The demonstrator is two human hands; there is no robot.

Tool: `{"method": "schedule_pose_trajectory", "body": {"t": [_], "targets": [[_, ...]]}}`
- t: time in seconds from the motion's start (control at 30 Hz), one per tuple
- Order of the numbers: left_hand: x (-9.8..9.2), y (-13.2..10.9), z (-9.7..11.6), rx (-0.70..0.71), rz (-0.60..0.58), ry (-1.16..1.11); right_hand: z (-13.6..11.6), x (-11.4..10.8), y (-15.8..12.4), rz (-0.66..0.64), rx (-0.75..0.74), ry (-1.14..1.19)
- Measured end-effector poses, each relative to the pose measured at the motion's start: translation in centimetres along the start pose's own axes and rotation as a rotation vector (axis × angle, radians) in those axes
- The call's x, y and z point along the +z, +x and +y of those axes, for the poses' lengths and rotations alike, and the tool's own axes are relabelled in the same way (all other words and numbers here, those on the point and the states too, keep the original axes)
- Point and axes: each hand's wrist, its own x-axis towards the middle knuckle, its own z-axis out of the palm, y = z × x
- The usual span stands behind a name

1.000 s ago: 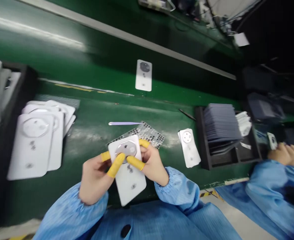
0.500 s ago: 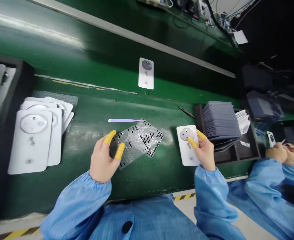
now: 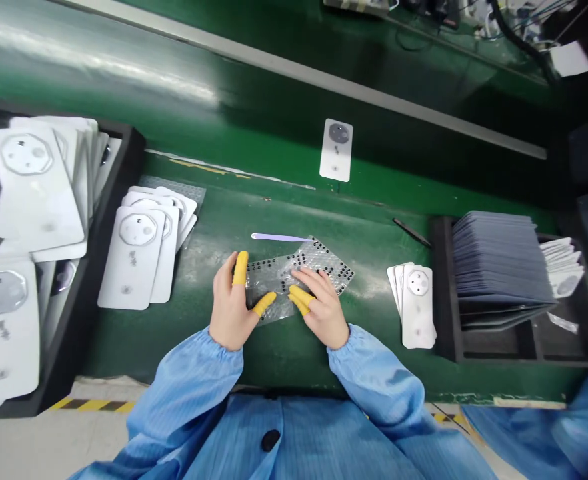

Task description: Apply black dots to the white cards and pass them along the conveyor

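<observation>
Clear bubble sheets dotted with black pieces [image 3: 331,267] lie overlapping on the green bench. My left hand [image 3: 234,303], with yellow covers on thumb and index finger, rests at their left end, fingers apart and holding nothing. My right hand [image 3: 320,305] is over the middle of the sheets, thumb and index finger close together; whatever lies between them is too small to make out. A pale purple stick [image 3: 281,237] lies just behind the sheets. Right of my hands, a few white cards with a round grey design [image 3: 418,307] lie in a small fanned pile.
A stack of white cards [image 3: 129,260] lies at the left, beside a black tray of more cards [image 3: 137,143]. One card [image 3: 337,150] stands at the back. Dark tweezers [image 3: 411,232] lie near a right tray [image 3: 449,293] with grey sheets [image 3: 499,260]. A blue sleeve [image 3: 581,420] shows at far right.
My right hand has let go of the white card and moved left onto the bubble sheets. The card now lies in the pile at the right. The view has shifted left.
</observation>
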Motion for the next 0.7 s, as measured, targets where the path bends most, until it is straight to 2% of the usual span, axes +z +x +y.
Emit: {"method": "schedule_pose_trajectory", "body": {"t": [0.07, 0.13, 0.2, 0.27, 0.37, 0.47, 0.53, 0.63, 0.7], "targets": [[-0.7, -1.0, 0.6, -0.238, 0.052, -0.165, 0.0, 0.1, 0.0, 0.098, 0.035, 0.107], [-1.3, -2.1, 1.5, -0.459, 0.073, -0.489, -0.6, -0.3, 0.2, 0.206, 0.092, 0.208], [-1.6, -2.8, 2.7, -0.596, 0.026, -0.854, -1.7, -0.6, 0.6, 0.284, 0.157, 0.261], [-1.5, -3.0, 3.9, -0.684, -0.055, -1.088, -2.9, -0.7, 0.9, 0.29, 0.18, 0.277], [-0.9, -2.6, 4.8, -0.78, -0.046, -1.134, -3.9, -0.5, 1.1, 0.184, 0.152, 0.34], [-0.4, -2.2, 4.9, -0.795, -0.005, -1.094, -4.0, -0.5, 1.2, 0.141, 0.16, 0.382], [-0.4, -2.2, 4.7, -0.792, -0.014, -1.08, -3.8, -0.7, 1.2, 0.135, 0.124, 0.334], [-0.5, -2.4, 4.6, -0.792, -0.023, -1.051, -3.4, -1.0, 1.2, 0.058, 0.014, 0.223], [-0.5, -2.4, 4.7, -0.79, -0.034, -1.031, -3.2, -1.1, 1.2, 0.02, -0.008, 0.187]]}}
